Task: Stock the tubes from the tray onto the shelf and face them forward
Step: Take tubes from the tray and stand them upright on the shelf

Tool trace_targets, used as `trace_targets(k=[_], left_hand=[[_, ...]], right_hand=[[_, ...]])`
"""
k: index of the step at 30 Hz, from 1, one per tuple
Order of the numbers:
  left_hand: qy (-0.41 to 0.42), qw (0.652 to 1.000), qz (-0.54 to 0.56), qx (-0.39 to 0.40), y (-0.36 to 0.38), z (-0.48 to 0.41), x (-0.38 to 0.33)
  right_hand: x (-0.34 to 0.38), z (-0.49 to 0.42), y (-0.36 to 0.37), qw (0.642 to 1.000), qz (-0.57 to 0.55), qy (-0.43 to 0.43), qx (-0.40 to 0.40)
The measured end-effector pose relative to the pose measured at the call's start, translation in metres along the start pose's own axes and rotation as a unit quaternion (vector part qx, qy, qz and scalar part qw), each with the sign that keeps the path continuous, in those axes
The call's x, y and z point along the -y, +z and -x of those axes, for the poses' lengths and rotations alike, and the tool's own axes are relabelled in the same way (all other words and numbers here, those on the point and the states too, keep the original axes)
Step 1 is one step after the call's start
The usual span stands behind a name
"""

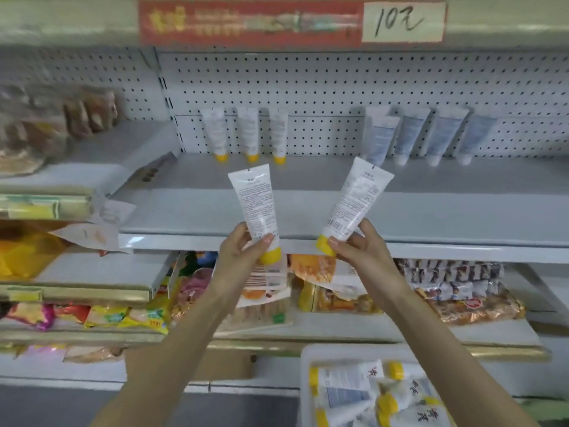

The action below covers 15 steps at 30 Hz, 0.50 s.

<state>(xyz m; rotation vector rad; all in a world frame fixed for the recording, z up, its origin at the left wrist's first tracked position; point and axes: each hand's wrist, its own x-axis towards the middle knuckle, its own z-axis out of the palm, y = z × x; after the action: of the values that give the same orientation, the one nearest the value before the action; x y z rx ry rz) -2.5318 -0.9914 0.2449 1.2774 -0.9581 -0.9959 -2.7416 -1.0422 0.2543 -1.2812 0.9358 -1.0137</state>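
Both hands hold one tube each, cap end down, in front of the shelf edge. The left hand curls fingers and thumb round the lower body of the left-hand tube, just above its yellow cap. The right hand pinches the right-hand tube at the cap end. Both tubes are tilted, with the fine-print and barcode side toward the camera, and neither touches the shelf.

Progress: three stocked tubes stand cap-down against the pegboard at the back left. The tray, lower right, holds a loose heap of tray tubes. Most of the task appears to be left, and the held tubes probably need turning to face forward.

Surroundings: blue-grey tubes lean at the back right, well apart from the yellow-capped row. Snack packets fill the level below, and a price sign hangs above. Nothing visible blocks the shelf surface between the two rows.
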Motion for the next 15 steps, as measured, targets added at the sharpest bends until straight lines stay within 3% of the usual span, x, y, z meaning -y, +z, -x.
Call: trace_targets(k=[4,9,15], left_hand=[[0.055,0.997,-0.049,-0.011,-0.04,-0.076,-0.013],[0.067,0.991,-0.116,-0.019,-0.072,-0.162,-0.003],[0.073,0.992,-0.103,-0.025,-0.077,-0.203,0.019]], right_hand=[[0.002,-0.066,0.036,0.999,0.023,-0.01,-0.041],[-0.021,-0.121,0.056,0.986,0.118,-0.006,-0.118],[-0.024,-0.175,0.045,0.963,0.216,-0.025,-0.157]])
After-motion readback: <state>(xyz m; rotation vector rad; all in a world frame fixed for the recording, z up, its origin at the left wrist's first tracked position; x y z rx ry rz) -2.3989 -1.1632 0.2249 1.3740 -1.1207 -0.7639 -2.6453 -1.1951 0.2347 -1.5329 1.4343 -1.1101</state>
